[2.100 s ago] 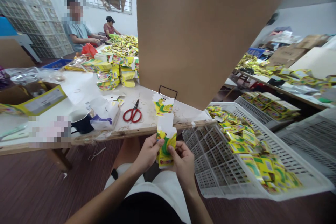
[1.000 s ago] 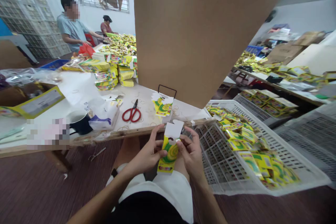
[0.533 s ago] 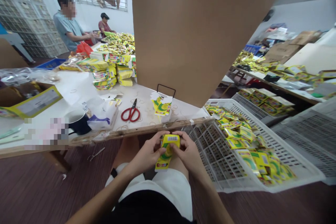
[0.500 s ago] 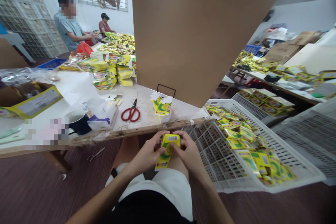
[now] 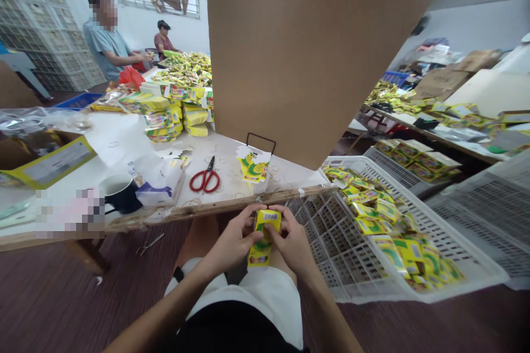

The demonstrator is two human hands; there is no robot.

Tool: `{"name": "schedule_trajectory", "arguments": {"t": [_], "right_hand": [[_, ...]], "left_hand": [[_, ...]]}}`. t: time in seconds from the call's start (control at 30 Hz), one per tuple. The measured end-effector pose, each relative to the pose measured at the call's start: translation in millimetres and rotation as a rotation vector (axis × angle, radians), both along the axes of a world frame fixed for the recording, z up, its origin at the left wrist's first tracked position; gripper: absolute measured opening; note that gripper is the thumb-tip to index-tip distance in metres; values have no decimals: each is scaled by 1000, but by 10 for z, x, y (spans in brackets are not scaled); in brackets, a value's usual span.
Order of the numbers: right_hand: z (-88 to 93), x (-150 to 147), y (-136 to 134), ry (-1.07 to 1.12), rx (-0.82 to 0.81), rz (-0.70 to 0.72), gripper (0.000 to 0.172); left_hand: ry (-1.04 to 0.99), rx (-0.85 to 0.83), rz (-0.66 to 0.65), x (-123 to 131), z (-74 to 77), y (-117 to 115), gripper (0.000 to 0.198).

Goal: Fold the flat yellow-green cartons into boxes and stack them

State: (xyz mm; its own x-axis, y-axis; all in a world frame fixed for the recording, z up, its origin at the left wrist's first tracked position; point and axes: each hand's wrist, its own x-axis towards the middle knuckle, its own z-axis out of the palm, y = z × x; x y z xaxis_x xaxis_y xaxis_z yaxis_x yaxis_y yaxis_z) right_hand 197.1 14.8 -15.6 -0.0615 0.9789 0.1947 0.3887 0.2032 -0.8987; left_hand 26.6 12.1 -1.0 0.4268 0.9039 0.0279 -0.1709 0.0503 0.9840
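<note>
Over my lap, just off the table's front edge, both hands grip a small yellow and green carton with a barcode on its upper part. My left hand pinches its left side, with the thumb across the front. My right hand closes on the right side, thumb pressed on the front face and fingers behind the top. Fingers hide parts of the carton's sides and back. On the table beyond stands a stack of flat yellow cartons against a thin dark wire stand. Red-handled scissors lie left of it.
A white plastic crate of yellow cartons stands at my right. A large cardboard sheet rises behind the table. Left are a dark mug, an open box and stacked cartons. Two people work at the back left.
The carton has turned slightly more upright between my hands, and my right fingers have moved inward across its top. Both hands keep hold of it. The view has shifted a little.
</note>
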Motion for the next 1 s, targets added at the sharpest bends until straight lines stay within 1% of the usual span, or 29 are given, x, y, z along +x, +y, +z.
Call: {"name": "schedule_trajectory", "arguments": {"t": [0.07, 0.1, 0.13, 0.23, 0.33, 0.4, 0.43, 0.47, 0.5, 0.53, 0.57, 0.6, 0.63, 0.67, 0.73, 0.8, 0.83, 0.9, 0.93, 1.0], "right_hand": [[28, 79, -6, 80, -23, 103, 36], [41, 120, -10, 115, -25, 137, 35], [51, 155, -16, 145, -19, 141, 34], [42, 196, -37, 232, -21, 64, 30], [16, 207, -50, 322, -35, -11, 30], [48, 303, -42, 298, 42, -108, 29], [87, 397, -32, 253, 130, -211, 29], [141, 518, -20, 189, 247, -356, 29], [203, 659, -6, 116, 381, -536, 29], [264, 808, 7, 28, 515, -737, 30], [316, 949, 19, -38, 605, -908, 31], [350, 1069, 29, -83, 637, -1007, 35], [359, 1154, 36, -109, 639, -1042, 37], [342, 1199, 42, -119, 610, -1017, 38], [242, 1165, 50, -90, 511, -850, 35], [104, 1007, 55, 4, 381, -673, 32], [41, 903, 54, 70, 311, -608, 32], [-53, 685, 43, 218, 173, -518, 33], [-81, 580, 32, 292, 106, -474, 34], [-115, 390, 1, 429, -14, -372, 37]], "left_hand": [[-29, -16, -34, -15, 13, 18, 49], [-41, -24, -58, -18, 16, 31, 49], [-52, -29, -80, -14, 16, 44, 50], [-80, -22, -99, 71, 6, 65, 49], [-58, 19, -84, 239, 12, 62, 49], [11, 104, -57, 338, 34, 97, 51], [55, 173, -12, 366, 44, 144, 52], [101, 249, 75, 375, 50, 217, 53], [143, 311, 201, 363, 47, 317, 52], [189, 361, 362, 331, 33, 442, 52], [222, 355, 553, 282, 6, 586, 51], [232, 272, 713, 223, -34, 743, 55], [233, 212, 769, 161, -85, 901, 58], [230, 167, 779, 102, -143, 1051, 58], [210, 70, 745, 11, -253, 1291, 50], [170, 1, 684, -33, -319, 1405, 41], [144, -20, 655, -39, -328, 1405, 38], [86, -34, 604, -27, -302, 1289, 36], [59, -31, 580, -11, -275, 1179, 36], [14, -10, 519, 37, -217, 886, 35]]}}
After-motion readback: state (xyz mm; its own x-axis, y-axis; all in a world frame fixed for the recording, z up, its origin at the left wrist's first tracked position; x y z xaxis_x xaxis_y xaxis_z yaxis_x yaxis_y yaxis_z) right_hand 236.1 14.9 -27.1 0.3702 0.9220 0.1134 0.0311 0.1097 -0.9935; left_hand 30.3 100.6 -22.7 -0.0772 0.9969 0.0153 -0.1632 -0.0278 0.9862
